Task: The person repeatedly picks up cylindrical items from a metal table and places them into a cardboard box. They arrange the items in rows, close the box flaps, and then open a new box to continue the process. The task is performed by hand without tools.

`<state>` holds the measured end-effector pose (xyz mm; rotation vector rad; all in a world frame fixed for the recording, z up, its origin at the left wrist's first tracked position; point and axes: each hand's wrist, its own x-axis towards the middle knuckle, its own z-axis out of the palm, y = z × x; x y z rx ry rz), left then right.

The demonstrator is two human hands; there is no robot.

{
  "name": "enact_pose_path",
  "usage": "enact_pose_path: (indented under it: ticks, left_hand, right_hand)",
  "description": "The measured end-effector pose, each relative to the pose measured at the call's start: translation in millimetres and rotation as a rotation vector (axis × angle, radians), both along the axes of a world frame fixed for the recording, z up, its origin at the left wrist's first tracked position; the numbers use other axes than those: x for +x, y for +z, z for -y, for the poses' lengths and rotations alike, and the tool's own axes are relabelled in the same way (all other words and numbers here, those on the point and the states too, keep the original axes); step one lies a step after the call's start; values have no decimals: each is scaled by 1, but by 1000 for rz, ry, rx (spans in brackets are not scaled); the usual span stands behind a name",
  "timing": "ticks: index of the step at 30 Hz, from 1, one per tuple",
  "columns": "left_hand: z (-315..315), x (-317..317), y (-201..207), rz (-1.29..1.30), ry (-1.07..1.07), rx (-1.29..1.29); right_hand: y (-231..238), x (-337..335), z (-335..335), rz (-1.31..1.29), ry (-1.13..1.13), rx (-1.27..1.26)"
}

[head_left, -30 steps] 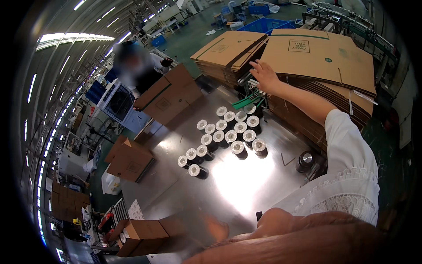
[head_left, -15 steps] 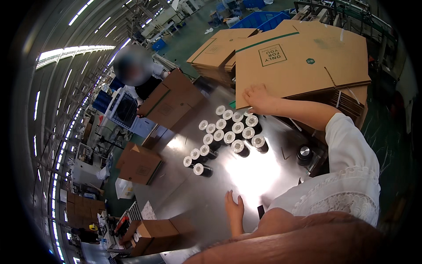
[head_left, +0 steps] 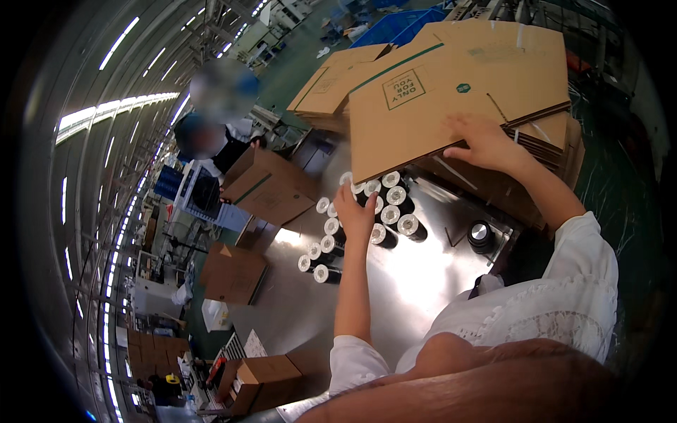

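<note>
My right hand [head_left: 483,141] rests on a flat brown cardboard box [head_left: 423,120] that tops a stack. Its fingers lie stretched over the board, and the thumb is by the near edge. Below that box's left corner, my left hand [head_left: 355,211] reaches up with fingers apart, over a group of dark cylinders [head_left: 407,225] with pale, round, spool-like tops. Whether its fingertips touch a cylinder or the box cannot be made out. The cylinders stand close together on a shiny metal table [head_left: 409,282], and the left hand hides some of them.
Across the table a person holds a brown carton [head_left: 271,187]. Another carton [head_left: 234,273] stands at the left, and an open carton [head_left: 264,381] at the near left. A second flat-box stack [head_left: 331,81] lies behind. A black round knob [head_left: 481,234] is at the table's right edge.
My left hand has risen from the table's near side to the cylinders. My right hand has slid right along the flat box, away from its left edge. The other person's carton has opened out.
</note>
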<state>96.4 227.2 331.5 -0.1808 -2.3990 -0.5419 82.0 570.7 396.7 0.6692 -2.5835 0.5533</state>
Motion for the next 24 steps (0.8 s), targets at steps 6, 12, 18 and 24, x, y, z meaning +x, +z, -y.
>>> enact_pose_path:
  ticks: [6, 12, 18, 24]
  left_hand:
    - [-39, -36, 4, 30, 58, -88]
    - [-48, -24, 11, -143, 77, -380]
    - [-53, -22, 4, -113, 139, -403]
    - [-41, 18, 43, 226, -88, 710]
  right_hand:
    - [11, -35, -190, -123, -923, 207]
    - [7, -55, -228, 152, -884, 10]
    - [22, -52, -219, 194, -934, 110]
    - [30, -51, -246, 147, -972, 13]
